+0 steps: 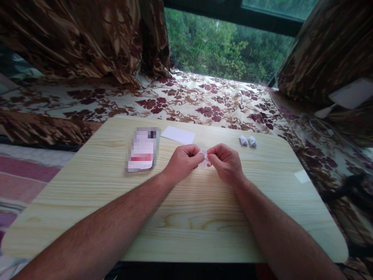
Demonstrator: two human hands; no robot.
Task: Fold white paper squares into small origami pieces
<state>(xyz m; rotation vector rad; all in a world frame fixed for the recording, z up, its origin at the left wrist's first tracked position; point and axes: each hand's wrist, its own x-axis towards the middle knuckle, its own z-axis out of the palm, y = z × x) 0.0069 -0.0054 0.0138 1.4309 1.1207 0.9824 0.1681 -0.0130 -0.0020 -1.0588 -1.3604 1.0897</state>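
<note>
Between my hands, just above the table, is a small piece of folded white paper. My left hand pinches its left side between thumb and fingers. On the other side, my right hand grips the paper's right edge with thumb and forefinger. The fingers hide part of the folds. Two small folded paper shapes sit side by side on the table, beyond my right hand. A flat white stack or sheet of paper lies beyond my left hand.
A phone, its screen blurred out, lies left of my hands on the pale wooden table. Near the right edge is a small white paper piece. Behind the table are a floral-covered ledge, curtains and a window. A white lamp stands at right.
</note>
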